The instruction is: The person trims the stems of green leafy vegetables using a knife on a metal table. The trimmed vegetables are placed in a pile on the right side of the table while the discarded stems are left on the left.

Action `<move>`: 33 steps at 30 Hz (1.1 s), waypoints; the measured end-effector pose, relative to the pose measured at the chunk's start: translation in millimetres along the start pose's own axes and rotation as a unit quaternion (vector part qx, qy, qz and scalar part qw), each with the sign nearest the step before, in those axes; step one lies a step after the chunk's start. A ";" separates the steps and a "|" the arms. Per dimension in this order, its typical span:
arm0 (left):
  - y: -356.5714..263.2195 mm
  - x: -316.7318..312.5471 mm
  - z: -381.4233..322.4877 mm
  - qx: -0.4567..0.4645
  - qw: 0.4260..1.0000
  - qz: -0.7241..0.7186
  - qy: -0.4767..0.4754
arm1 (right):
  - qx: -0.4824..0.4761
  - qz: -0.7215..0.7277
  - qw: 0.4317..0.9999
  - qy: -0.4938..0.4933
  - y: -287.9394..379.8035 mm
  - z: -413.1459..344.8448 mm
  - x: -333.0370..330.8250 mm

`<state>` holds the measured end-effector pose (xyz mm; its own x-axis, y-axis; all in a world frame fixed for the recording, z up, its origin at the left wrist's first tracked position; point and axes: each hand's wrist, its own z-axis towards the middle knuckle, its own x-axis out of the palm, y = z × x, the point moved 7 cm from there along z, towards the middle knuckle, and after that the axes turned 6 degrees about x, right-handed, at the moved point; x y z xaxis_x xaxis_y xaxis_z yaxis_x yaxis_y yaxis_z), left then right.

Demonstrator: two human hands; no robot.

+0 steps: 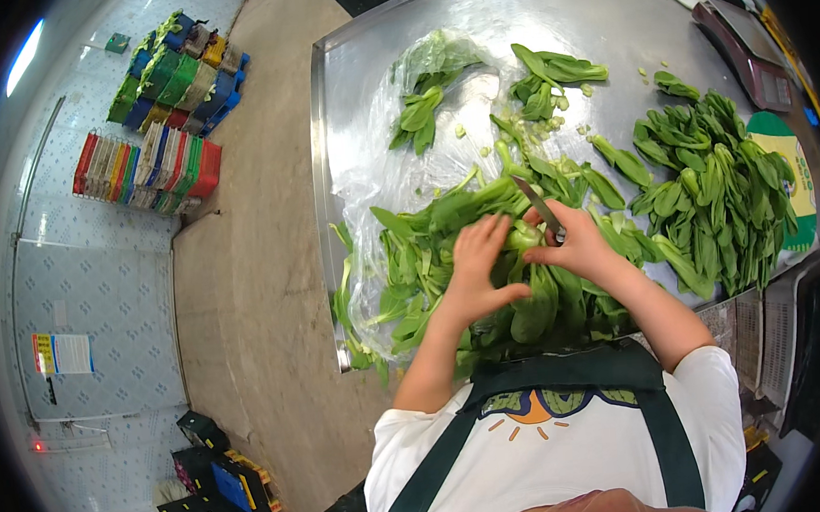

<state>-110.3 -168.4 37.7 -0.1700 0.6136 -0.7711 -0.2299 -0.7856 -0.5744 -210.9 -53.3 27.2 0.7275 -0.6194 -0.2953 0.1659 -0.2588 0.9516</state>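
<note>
My right hand [572, 240] grips a small knife [539, 206], its blade pointing up and to the left. The thumb and fingers of that hand are also around the pale base of a bok choy head [523, 236]. Beside it, my left hand [480, 269] is spread with the thumb out, over the leafy pile of bok choy [410, 256]; whether it presses on the leaves is not clear. Cut stem ends [539, 130] are scattered on the steel table [578, 6] beyond my hands. A larger heap of bok choy [716, 188] lies at the right.
Clear plastic film [376, 166] lies under and around the greens at left. A scale [742, 52] stands at the far right, near a green and yellow printed bag [785, 177]. Stacked crates [174, 80] line the wall across the floor, with black crates [219, 479] lower left.
</note>
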 end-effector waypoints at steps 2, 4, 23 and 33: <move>3.0 2.2 1.8 -0.051 0.994 -0.080 -0.062 | 0.001 0.009 1.000 -0.005 8.5 -9.0 2.6; 7.8 -6.5 1.9 -0.045 0.987 -0.093 -0.123 | -0.088 -0.007 0.995 -0.050 17.7 -18.7 -4.6; -14.5 -20.4 -10.8 0.081 0.979 -0.076 -0.170 | -0.074 -0.041 0.996 -0.009 26.3 -35.6 -5.7; 22.8 -35.5 -11.0 -0.104 0.993 0.027 0.039 | -0.097 -0.082 0.991 -0.038 -14.3 3.8 -13.0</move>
<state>-99.0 -209.0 49.0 -0.1004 0.5676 -0.8171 -0.0181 -0.8222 -0.5689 -225.3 -44.4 17.1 0.6294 -0.6368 -0.4454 0.4077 -0.2174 0.8868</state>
